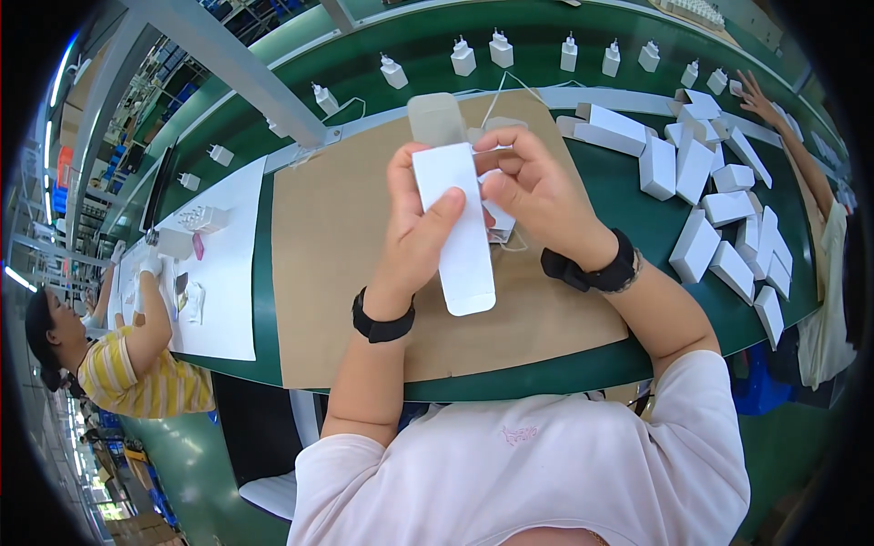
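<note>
- While both my hands are raised over the brown cardboard mat (346, 273), my left hand (414, 227) grips a long white carton sleeve (460, 246), thumb pressed flat across its front and fingers wrapped behind it.
- My right hand (528, 187) is closed in a pinch at the sleeve's upper right edge, its fingertips (496, 144) curled toward the top opening; whether they hold something small there I cannot tell.
- The sleeve stands nearly upright between my hands, its lower rounded end hanging free below my left palm, clear of the mat.
- Just behind the top of the sleeve, beyond my fingers, a greyish flat flap (435, 118) sticks up; I cannot tell if it belongs to the sleeve.
- Under my right hand, a small white item with a thin white cable (503, 227) lies on the mat.
- Each of my wrists carries a black band: one on the left (382, 326), one on the right (592, 271).
- To the right of my right hand, a heap of white boxes (719, 209) lies on the green table (637, 209).
- Beyond my hands, white plug adapters (501, 47) stand in a row on the green conveyor belt (410, 36).
- Far to my left, a person in a yellow striped shirt (137, 378) works at a white sheet (223, 273).
- Far to my right, another person's hand (757, 98) reaches toward the boxes.
</note>
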`<state>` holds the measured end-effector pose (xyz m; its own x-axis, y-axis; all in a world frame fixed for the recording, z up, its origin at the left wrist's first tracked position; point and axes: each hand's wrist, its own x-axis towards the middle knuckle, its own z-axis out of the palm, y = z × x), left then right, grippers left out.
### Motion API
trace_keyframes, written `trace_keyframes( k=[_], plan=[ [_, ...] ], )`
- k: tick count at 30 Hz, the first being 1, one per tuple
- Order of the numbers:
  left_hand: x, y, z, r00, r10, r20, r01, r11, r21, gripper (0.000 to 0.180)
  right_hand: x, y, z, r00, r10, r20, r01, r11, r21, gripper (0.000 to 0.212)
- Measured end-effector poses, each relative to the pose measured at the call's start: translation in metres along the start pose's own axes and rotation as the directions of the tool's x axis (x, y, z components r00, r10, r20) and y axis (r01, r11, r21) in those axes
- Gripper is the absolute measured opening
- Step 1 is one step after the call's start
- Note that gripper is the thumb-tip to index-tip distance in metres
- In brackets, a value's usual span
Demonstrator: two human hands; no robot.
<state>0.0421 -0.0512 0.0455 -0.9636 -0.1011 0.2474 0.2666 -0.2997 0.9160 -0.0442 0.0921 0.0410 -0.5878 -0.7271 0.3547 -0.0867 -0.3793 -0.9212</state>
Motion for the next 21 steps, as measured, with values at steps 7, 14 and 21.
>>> trace_keyframes(
  k=[7, 14, 21],
  plan=[
    [-0.004, -0.009, 0.003, 1.0, -0.022, 0.022, 0.016, 0.969, 0.247, 0.057, -0.005, 0.002, -0.004, 0.997, -0.002, -0.079, -0.004, 0.997, -0.078, 0.025],
    [0.002, -0.008, 0.024, 0.989, -0.144, -0.026, 0.146, 0.988, 0.056, 0.058, 0.0, -0.007, -0.014, 0.993, -0.103, -0.065, 0.078, 0.948, -0.308, 0.017],
    [0.0, -0.002, 0.016, 0.982, -0.187, 0.008, 0.184, 0.973, 0.136, 0.074, 0.003, -0.019, -0.022, 0.998, 0.066, -0.024, -0.069, 0.983, -0.173, 0.026]
  ],
)
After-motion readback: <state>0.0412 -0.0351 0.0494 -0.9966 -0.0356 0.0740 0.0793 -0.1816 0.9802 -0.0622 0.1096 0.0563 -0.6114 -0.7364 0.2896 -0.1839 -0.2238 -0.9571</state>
